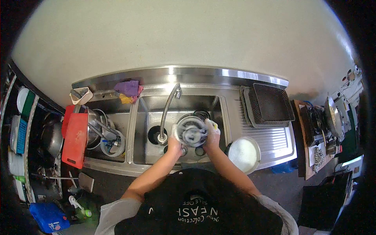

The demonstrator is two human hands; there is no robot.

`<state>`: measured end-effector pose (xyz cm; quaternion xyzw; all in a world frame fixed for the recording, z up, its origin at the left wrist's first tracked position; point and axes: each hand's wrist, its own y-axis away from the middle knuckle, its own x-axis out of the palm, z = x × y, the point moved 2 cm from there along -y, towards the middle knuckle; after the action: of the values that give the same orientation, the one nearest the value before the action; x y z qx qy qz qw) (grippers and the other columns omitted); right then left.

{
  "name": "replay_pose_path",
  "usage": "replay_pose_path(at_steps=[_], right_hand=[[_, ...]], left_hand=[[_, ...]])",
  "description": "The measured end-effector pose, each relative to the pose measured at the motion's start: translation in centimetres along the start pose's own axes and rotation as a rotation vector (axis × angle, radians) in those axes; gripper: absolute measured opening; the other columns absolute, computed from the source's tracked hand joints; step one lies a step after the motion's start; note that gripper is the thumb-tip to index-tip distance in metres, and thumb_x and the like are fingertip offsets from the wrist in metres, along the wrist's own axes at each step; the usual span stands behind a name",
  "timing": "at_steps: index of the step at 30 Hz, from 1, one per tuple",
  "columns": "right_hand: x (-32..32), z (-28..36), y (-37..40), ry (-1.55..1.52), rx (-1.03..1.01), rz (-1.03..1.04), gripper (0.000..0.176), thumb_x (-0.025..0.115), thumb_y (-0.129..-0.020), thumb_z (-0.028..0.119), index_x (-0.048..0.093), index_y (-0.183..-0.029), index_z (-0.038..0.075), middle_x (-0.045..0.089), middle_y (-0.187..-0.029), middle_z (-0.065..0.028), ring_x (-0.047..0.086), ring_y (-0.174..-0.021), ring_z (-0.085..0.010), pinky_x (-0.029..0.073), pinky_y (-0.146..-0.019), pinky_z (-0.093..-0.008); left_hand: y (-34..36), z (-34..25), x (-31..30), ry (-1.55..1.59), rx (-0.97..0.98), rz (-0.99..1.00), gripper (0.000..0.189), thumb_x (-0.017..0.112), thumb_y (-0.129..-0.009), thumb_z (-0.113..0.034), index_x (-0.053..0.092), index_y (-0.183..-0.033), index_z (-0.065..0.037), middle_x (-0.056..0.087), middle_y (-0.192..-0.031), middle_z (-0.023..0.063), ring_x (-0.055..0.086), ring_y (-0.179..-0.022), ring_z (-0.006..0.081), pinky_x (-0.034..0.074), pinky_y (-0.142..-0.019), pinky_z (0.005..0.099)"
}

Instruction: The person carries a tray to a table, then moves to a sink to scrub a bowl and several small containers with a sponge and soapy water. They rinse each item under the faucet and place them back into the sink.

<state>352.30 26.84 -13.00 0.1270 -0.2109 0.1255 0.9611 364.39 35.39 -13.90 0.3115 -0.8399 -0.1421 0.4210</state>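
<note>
Over the sink basin (141, 117), a round, dark, bowl-like vessel (192, 131) streaked with white suds is held between both hands. My left hand (175, 145) closes on its left rim, with foam on the fingers. On the opposite side my right hand (212, 137) grips the rim, and a foamy sponge (215, 125) with a yellow part shows by its fingers. The curved flexible faucet (167, 105) hangs just left of the vessel. Behind the vessel lie dark round items (203, 113) in the basin, partly hidden.
A pot of foamy water (244, 154) stands at the right front edge. Black mesh baskets (270, 103) rest on the drainboard (274, 139). To the left are a red cutting board (75, 137), a utensil container (113, 147) and cloths (127, 88). A stove (313, 121) sits far right.
</note>
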Motion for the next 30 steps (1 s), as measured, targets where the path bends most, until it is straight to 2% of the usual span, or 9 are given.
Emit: replay_pose_path(at_steps=[3,6,11,15,19,22,26,28,30], right_hand=[[1.5,2.7,0.8,0.680,-0.438,-0.026,0.017,0.060,-0.082,0.024,0.062,-0.075,0.009,0.059,-0.071,-0.0053,0.057,-0.066,-0.0192,0.046,-0.059,-0.0320],[2.5,2.6,1.8,1.253,-1.186,0.148,0.004,0.065,-0.071,0.022,0.064,-0.073,0.018,0.056,-0.064,-0.0036,0.057,-0.060,-0.0218,0.042,-0.052,-0.0316],[3.4,3.9,3.3,1.521,-0.984,0.574,0.019,0.063,-0.071,0.033,0.060,-0.062,0.017,0.056,-0.068,-0.0031,0.056,-0.063,-0.0251,0.042,-0.049,-0.0389],[2.9,3.7,2.5,1.278,-1.083,0.395,0.024,0.060,-0.075,0.033,0.061,-0.067,0.010,0.057,-0.075,-0.0108,0.055,-0.076,-0.0303,0.045,-0.063,-0.0414],[2.7,2.6,0.7,1.541,-0.654,0.312,0.028,0.059,-0.076,0.030,0.056,-0.090,0.006,0.060,-0.083,-0.0131,0.058,-0.078,-0.0327,0.048,-0.067,-0.0421],[2.4,0.8,0.0,1.546,-0.601,0.218,0.033,0.061,-0.075,0.028,0.053,-0.097,0.006,0.060,-0.085,-0.0143,0.059,-0.077,-0.0320,0.048,-0.066,-0.0427],[3.2,-1.1,2.0,1.372,-0.568,0.332,0.031,0.058,-0.076,0.024,0.053,-0.099,0.004,0.060,-0.085,-0.0190,0.058,-0.078,-0.0367,0.047,-0.070,-0.0425],[4.0,-1.4,2.8,0.917,-0.291,0.618,0.018,0.052,-0.078,0.015,0.055,-0.091,0.002,0.057,-0.088,-0.0212,0.055,-0.086,-0.0375,0.043,-0.077,-0.0439],[3.7,-0.9,3.7,1.074,-0.574,0.772,0.016,0.054,-0.076,0.014,0.059,-0.089,0.006,0.059,-0.092,-0.0165,0.055,-0.087,-0.0331,0.042,-0.074,-0.0442]], left_hand=[[-0.7,0.4,-0.4,0.063,-0.057,0.075,0.032,0.040,-0.091,-0.038,0.057,-0.100,-0.012,0.061,-0.088,0.0024,0.059,-0.078,0.0171,0.048,-0.060,0.0309],[-0.4,-0.6,0.0,0.043,-0.241,0.223,0.045,0.041,-0.088,-0.049,0.056,-0.108,-0.012,0.062,-0.100,0.0051,0.059,-0.093,0.0237,0.049,-0.080,0.0412],[0.8,-1.0,1.1,-0.076,-0.282,0.242,0.041,0.052,-0.083,-0.044,0.056,-0.108,-0.012,0.059,-0.108,0.0094,0.058,-0.096,0.0279,0.048,-0.079,0.0463],[-1.1,1.2,-2.3,-0.220,-0.309,0.178,0.028,0.053,-0.082,-0.030,0.053,-0.103,-0.011,0.057,-0.097,0.0099,0.060,-0.081,0.0273,0.049,-0.075,0.0484],[1.2,0.4,-0.9,-0.326,-0.132,0.042,0.045,0.051,-0.085,-0.031,0.042,-0.125,-0.014,0.051,-0.117,0.0099,0.058,-0.097,0.0280,0.050,-0.078,0.0477],[1.4,0.5,0.1,-0.402,-0.007,0.040,0.050,0.048,-0.088,-0.035,0.035,-0.132,-0.016,0.047,-0.122,0.0091,0.054,-0.102,0.0277,0.048,-0.081,0.0421],[-1.1,2.0,-1.0,-0.415,0.199,0.075,0.045,0.046,-0.091,-0.035,0.039,-0.129,-0.012,0.050,-0.118,0.0084,0.052,-0.102,0.0209,0.046,-0.085,0.0346],[-6.6,3.1,-5.6,-0.371,0.306,0.174,0.042,0.046,-0.091,-0.032,0.042,-0.127,-0.010,0.052,-0.114,0.0085,0.054,-0.100,0.0192,0.046,-0.085,0.0335],[-5.7,0.4,-4.3,-0.058,0.066,0.248,0.037,0.045,-0.093,-0.025,0.043,-0.125,-0.008,0.056,-0.108,0.0083,0.057,-0.095,0.0194,0.046,-0.086,0.0314]])
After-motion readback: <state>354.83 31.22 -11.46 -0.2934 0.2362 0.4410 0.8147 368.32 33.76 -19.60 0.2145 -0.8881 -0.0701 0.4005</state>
